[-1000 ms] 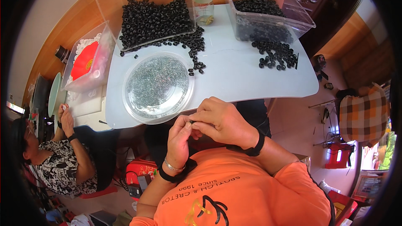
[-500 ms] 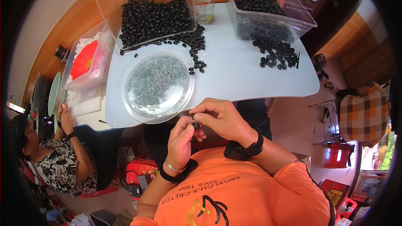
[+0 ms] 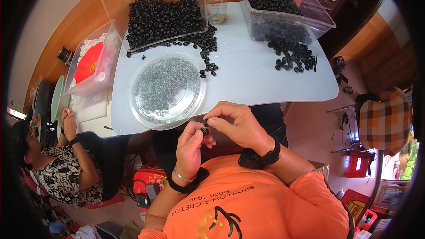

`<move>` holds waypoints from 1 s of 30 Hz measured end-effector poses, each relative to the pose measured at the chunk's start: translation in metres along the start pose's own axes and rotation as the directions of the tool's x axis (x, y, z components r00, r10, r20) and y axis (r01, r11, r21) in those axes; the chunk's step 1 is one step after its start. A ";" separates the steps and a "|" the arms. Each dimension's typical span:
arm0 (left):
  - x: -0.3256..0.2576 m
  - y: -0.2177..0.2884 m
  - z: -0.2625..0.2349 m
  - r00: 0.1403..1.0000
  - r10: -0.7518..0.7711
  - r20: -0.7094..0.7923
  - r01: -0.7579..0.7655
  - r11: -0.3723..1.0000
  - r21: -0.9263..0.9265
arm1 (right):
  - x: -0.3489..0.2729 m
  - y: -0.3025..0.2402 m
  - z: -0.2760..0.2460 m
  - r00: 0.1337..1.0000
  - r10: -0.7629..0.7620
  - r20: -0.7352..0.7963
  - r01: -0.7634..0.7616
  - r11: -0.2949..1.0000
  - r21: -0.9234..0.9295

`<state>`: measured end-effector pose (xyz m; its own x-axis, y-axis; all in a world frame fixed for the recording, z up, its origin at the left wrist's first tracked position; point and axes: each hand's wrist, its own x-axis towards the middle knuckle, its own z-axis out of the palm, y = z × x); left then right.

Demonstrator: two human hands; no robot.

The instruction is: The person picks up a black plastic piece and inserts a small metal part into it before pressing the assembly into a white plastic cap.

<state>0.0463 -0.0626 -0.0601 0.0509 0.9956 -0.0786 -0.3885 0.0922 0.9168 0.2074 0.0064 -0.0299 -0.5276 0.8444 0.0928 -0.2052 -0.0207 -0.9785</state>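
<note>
Just past the table's near edge, my left hand (image 3: 190,148) pinches a small black ring-shaped part (image 3: 204,131) between thumb and fingers. Close above it, my right hand (image 3: 237,124) has thumb and forefinger pressed together at the part's upper side. Something small and dark shows at those fingertips, too small to name. Ahead of my hands stands a round clear tub (image 3: 201,93) of tiny glassy pieces, near the table's front edge. Black ring-shaped parts (image 3: 164,22) spill from a tipped clear bin onto the tabletop.
At the back right, a clear bin (image 3: 325,23) holds black parts, with rounder loose ones (image 3: 294,56) before it. A lidded jar (image 3: 216,6) stands between the bins on the white table (image 3: 265,86). A co-worker (image 3: 66,168) sits at the left beside a bin with a red dish (image 3: 88,62).
My right hand has shifted slightly; its fingertips now sit a little apart from the black part. The left hand stays nearly in place, still gripping it.
</note>
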 end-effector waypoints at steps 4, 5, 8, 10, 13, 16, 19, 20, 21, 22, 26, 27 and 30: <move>-0.001 0.000 0.002 1.000 -0.003 -0.025 0.003 1.000 0.007 | 0.000 0.005 0.001 0.989 -0.146 0.030 0.149 0.978 -0.148; -0.001 -0.001 0.001 1.000 -0.003 -0.027 0.003 1.000 0.007 | 0.000 0.004 0.001 0.989 -0.146 0.032 0.149 0.978 -0.147; -0.001 -0.001 0.000 1.000 -0.001 -0.027 0.002 0.999 0.032 | -0.001 0.001 -0.001 0.999 -0.048 0.025 0.053 0.966 -0.253; -0.002 -0.001 0.002 0.998 -0.011 -0.065 0.011 1.000 0.008 | 0.000 0.008 -0.005 0.943 -0.311 0.114 0.323 0.787 -0.526; -0.001 0.002 0.003 0.995 0.002 -0.098 -0.002 1.000 -0.003 | -0.001 -0.001 0.001 0.898 -0.407 0.165 0.404 0.620 -0.673; 0.001 0.005 0.007 0.993 -0.017 -0.118 0.014 0.999 -0.031 | -0.001 0.001 0.005 0.871 -0.464 0.160 0.426 0.553 -0.716; 0.002 0.008 0.012 0.994 -0.056 -0.097 0.045 0.993 -0.108 | -0.001 0.004 0.004 0.865 -0.476 0.161 0.428 0.532 -0.731; 0.002 0.008 0.012 0.994 -0.056 -0.097 0.046 0.993 -0.108 | -0.001 0.003 0.003 0.865 -0.476 0.160 0.428 0.532 -0.731; 0.002 0.008 0.012 0.995 -0.049 -0.082 0.040 0.993 -0.114 | -0.001 0.003 0.002 0.864 -0.469 0.180 0.436 0.523 -0.732; 0.003 0.008 0.012 0.997 -0.042 -0.067 0.033 0.992 -0.120 | -0.001 0.003 0.001 0.864 -0.463 0.199 0.445 0.514 -0.734; 0.004 0.005 0.009 0.997 -0.014 -0.075 0.019 0.997 0.072 | -0.002 0.004 0.001 0.859 -0.463 0.219 0.448 0.472 -0.759; 0.003 0.004 0.009 0.998 -0.015 -0.067 0.018 0.999 0.046 | -0.002 0.004 0.001 0.863 -0.462 0.206 0.441 0.488 -0.753; 0.005 -0.008 0.003 0.998 0.009 -0.065 -0.009 1.000 -0.001 | -0.001 0.004 0.003 0.875 -0.451 0.177 0.420 0.523 -0.741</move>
<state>0.0526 -0.0585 -0.0662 -0.0129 0.9953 -0.0960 -0.3896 0.0834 0.9172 0.2047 0.0033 -0.0329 -0.5145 0.6534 0.5554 0.2823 0.7406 -0.6097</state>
